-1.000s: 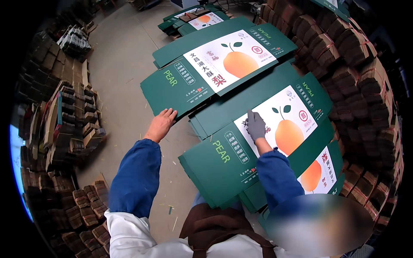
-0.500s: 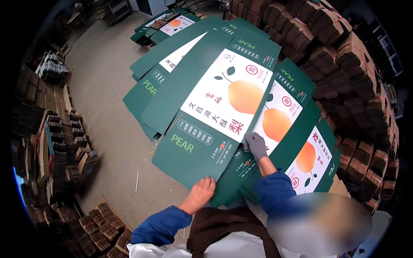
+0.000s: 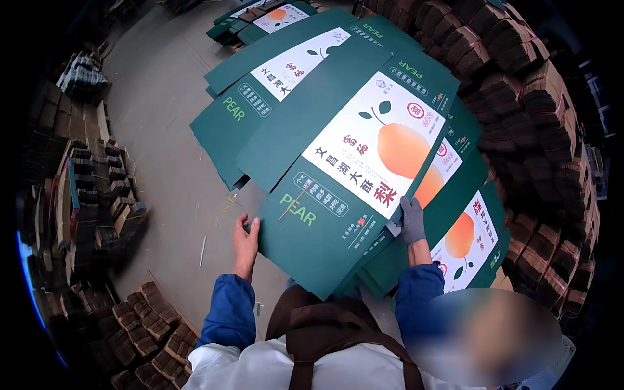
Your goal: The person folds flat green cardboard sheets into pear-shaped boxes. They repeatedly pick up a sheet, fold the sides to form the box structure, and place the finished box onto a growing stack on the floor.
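At the far left, brown stacks line the edge of the view, with a white bundle near their upper end and more brown bundles at the lower left. Next comes the grey floor, where a thin white strip lies among small scraps.

The left hand, bare, points upward with its thumb a little apart from the fingers and nothing in its grasp. Its thumb is just beside the left edge of the top sheet; whether it touches cannot be told. A blue sleeve covers the forearm.

Above, a far sheet, green with a white panel, lies partly under the top sheet. Beyond it, at the upper edge, is a small pile of similar sheets.

The top sheet lies at a slant across the middle, over the others, its white panel printed with an orange pear and two leaves. A straw lies on its green left part. Below is a brown apron.

The right hand, in a grey glove, touches the top sheet's near right edge; whether it pinches the edge cannot be told. Beside it, a middle sheet shows from beneath. Further right lies a side sheet, its pear upside down. Tall brown piles stand along the right.
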### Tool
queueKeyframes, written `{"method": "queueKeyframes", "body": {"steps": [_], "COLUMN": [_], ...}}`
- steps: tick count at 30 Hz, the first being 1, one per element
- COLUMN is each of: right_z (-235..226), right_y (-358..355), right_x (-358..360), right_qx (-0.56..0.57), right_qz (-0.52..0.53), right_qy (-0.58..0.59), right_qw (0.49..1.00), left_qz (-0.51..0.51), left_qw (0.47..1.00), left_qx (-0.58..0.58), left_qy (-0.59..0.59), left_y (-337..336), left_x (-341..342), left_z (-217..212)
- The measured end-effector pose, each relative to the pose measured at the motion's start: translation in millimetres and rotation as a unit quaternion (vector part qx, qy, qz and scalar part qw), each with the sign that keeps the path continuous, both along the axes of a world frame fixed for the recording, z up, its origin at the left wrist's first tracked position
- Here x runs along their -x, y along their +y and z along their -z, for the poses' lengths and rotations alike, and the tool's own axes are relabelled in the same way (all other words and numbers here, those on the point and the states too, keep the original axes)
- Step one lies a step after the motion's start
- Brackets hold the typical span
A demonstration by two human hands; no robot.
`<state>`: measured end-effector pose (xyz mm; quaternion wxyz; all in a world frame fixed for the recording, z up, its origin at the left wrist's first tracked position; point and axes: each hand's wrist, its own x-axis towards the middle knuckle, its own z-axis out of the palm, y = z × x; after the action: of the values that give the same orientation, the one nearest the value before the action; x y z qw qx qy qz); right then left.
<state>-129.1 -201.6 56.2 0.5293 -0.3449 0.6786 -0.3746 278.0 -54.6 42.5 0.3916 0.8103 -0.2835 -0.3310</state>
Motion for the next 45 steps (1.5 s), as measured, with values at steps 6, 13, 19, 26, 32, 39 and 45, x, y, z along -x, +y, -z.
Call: {"method": "queueKeyframes", "body": {"steps": [6, 13, 19, 26, 32, 39, 45], "right_z": [-49, -87, -58, 8, 39, 17, -23], "right_y": [-125, -116, 46, 131, 126, 139, 162], "right_x": [-106, -147, 7, 125, 138, 105, 75], "right_qx": [0.027, 0.156, 0.175, 0.036, 0.033, 0.07, 0.127], "right_qz": [-0.132, -0.048, 0.062, 0.185, 0.166, 0.095, 0.174], "right_qy": [0.045, -0.032, 0.155, 0.063, 0.113, 0.221, 0.238], "right_qw": [0.99, 0.986, 0.97, 0.98, 0.979, 0.968, 0.947], "left_qz": [-0.16, -0.132, -0.174, -0.22, -0.202, -0.211, 0.134], "left_qw": [0.9, 0.855, 0.844, 0.882, 0.912, 0.93, 0.945], "left_qx": [0.297, 0.209, 0.188, 0.247, 0.215, 0.092, 0.13], "left_qy": [0.275, 0.456, 0.471, 0.336, 0.286, -0.287, -0.268], "left_y": [-59, -56, -41, -93, -151, -155, -24], "left_x": [-119, -117, -76, -108, -174, -194, -5], "left_z": [1, 2, 34, 78, 51, 7, 12]}}
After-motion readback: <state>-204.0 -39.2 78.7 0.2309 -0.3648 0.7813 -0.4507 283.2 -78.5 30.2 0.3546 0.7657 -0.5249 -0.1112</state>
